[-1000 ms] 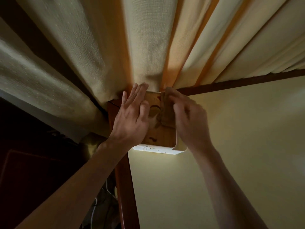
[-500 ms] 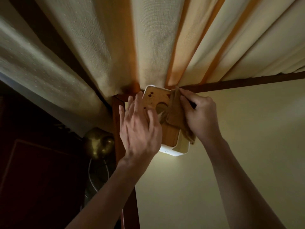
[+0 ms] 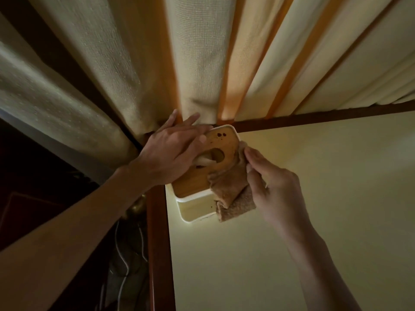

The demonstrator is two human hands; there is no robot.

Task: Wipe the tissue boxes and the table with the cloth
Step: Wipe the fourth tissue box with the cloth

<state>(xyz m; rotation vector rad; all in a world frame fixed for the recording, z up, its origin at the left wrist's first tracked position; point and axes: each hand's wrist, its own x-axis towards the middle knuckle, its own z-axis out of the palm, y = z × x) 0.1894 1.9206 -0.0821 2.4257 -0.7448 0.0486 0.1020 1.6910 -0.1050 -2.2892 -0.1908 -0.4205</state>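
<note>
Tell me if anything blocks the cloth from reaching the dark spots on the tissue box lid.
Nothing visible does. The right hand presses the cloth against the tissue box's right edge; the dark spots lie bare at the lid's far end. The left hand rests on the lid's left side, beside them.

My left hand now lies flat across the far left part of the tissue box, fingers reaching past its far edge toward the curtain; a second ago it lay along the box's left side, nearer to me. My right hand has slid off the lid to the box's right side and now pinches the cloth there. The cloth has come down from the middle of the lid and drapes over the near right corner, hanging down the white wall. The lid's opening with its tissue shows now, uncovered. The box sits turned, its far right corner swung toward the table.
</note>
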